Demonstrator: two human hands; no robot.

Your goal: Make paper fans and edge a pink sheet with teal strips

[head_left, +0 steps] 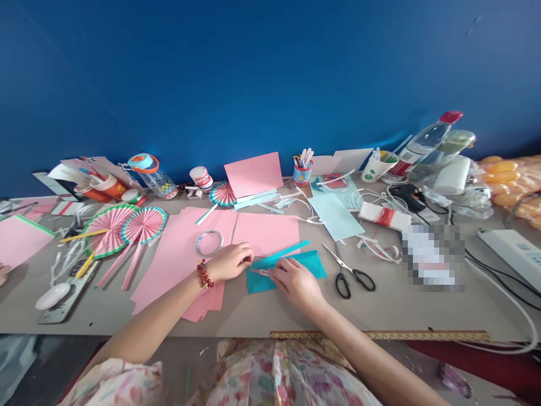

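The right hand [295, 281] holds a small cutter [262, 273] over the teal paper [305, 265] on the tabletop [236, 320], and the left hand [231, 261], fingers curled, is at that paper's left end; whether it grips anything I cannot tell. Black-handled scissors [346, 272] lie open just right of the paper, with pink sheets [177, 248] to the left. Farther back, a pen cup [302, 173] stands near the blue wall [262, 79].

Matt pink paper [268, 231] left, smooth blue paper [264, 282] near, shiny metal scissor blades [336, 256], clear glossy plastic bottle [426, 138] far right
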